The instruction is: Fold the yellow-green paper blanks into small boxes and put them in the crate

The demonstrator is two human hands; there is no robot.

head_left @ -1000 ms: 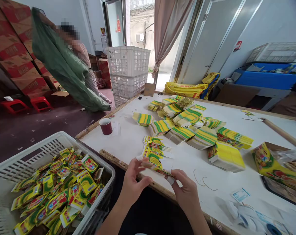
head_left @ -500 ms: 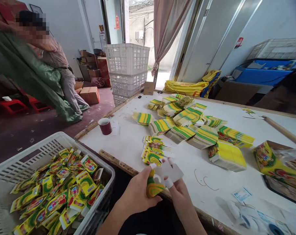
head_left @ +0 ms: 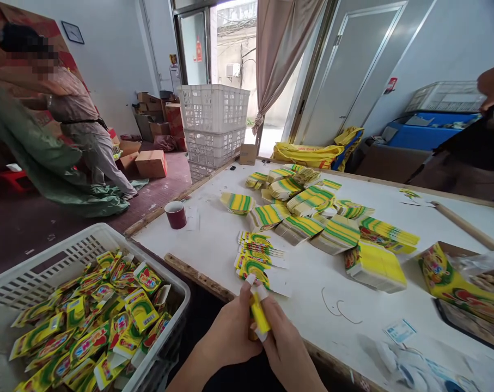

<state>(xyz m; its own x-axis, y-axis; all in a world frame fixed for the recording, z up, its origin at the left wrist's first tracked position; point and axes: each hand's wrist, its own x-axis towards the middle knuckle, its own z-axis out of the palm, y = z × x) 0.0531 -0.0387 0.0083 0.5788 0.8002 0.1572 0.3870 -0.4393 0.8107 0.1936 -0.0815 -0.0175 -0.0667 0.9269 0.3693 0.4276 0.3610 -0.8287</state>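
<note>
Between both hands, at the table's near edge, is a small yellow cardboard box (head_left: 260, 314), mostly covered by fingers. My left hand (head_left: 235, 326) is closed around its left side. My right hand (head_left: 280, 333) grips it from the right, fingers bent over it. White wraps cover some fingertips. Just beyond the hands lies a fanned row of flat printed cartons (head_left: 252, 258), yellow, green and red. Farther back are several stacks of flattened cartons (head_left: 312, 201) with green and yellow stripes. Left of me, a white plastic crate (head_left: 177, 286) holds many folded yellow boxes (head_left: 142, 309).
A maroon mug (head_left: 176, 215) stands at the table's left edge. To the right are an open printed carton (head_left: 438, 267), a wooden stick (head_left: 467, 223) and crumpled plastic (head_left: 410, 362). Stacked crates (head_left: 214, 109) stand behind. One person (head_left: 83, 114) handles green sheeting; another (head_left: 483, 125) stands right.
My hands have come together, and the carton that showed an opened white flap is now a narrow yellow shape between them. The person at left has shifted; the view has tilted slightly.
</note>
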